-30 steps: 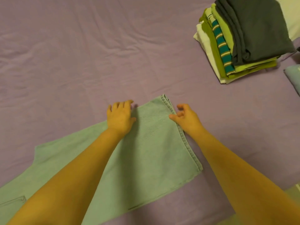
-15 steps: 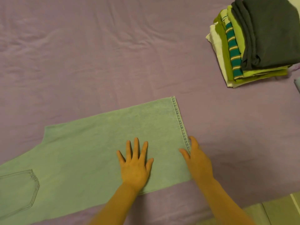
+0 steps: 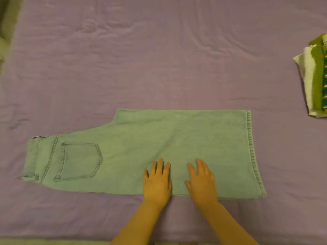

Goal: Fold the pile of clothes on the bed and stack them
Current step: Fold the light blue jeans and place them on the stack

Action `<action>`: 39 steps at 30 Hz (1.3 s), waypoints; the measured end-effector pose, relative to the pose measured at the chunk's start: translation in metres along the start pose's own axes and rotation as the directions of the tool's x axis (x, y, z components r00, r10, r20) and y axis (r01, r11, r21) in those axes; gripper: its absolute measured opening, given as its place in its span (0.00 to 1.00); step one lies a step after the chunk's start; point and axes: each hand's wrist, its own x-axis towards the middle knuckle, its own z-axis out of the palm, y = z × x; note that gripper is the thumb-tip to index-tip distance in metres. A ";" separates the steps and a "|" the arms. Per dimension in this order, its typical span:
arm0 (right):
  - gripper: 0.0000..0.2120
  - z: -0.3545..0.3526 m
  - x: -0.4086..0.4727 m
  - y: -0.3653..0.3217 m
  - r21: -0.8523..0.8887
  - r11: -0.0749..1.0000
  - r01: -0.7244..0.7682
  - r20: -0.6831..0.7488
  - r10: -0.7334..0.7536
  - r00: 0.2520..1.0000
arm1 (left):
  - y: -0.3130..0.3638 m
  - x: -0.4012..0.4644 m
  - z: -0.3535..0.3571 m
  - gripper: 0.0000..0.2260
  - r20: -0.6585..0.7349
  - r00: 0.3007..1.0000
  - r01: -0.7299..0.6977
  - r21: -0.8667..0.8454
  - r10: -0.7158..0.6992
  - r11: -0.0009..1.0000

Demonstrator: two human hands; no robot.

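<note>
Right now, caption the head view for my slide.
Both hands, left and right, press flat on light-green jeans on purple bedsheet.

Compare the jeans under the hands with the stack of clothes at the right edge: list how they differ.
The jeans are one pale green-blue denim garment; the stack is several pieces in cream, green and teal stripes. The jeans lie spread out long and flat; the stack is compactly folded and layered. The left hand and right hand rest flat on the jeans; nothing touches the stack, which is partly cut off by the frame. Both lie on the purple sheet.
</note>
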 end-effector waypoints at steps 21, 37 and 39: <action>0.34 0.045 0.029 -0.230 -0.225 0.967 0.121 0.133 -0.093 0.987 | -0.289 -0.043 -0.011 0.14 -0.307 0.895 0.262 -0.229 -0.325 0.938; 0.43 0.075 0.069 -0.340 -0.312 0.942 0.124 0.240 -0.049 0.970 | -0.427 -0.018 -0.039 0.48 -0.055 0.826 0.312 -0.784 -0.561 0.537; 0.43 0.070 0.068 -0.341 -0.277 0.952 0.126 0.263 -0.051 0.963 | -0.425 -0.021 -0.049 0.38 -0.048 0.834 0.227 -0.878 -0.550 0.420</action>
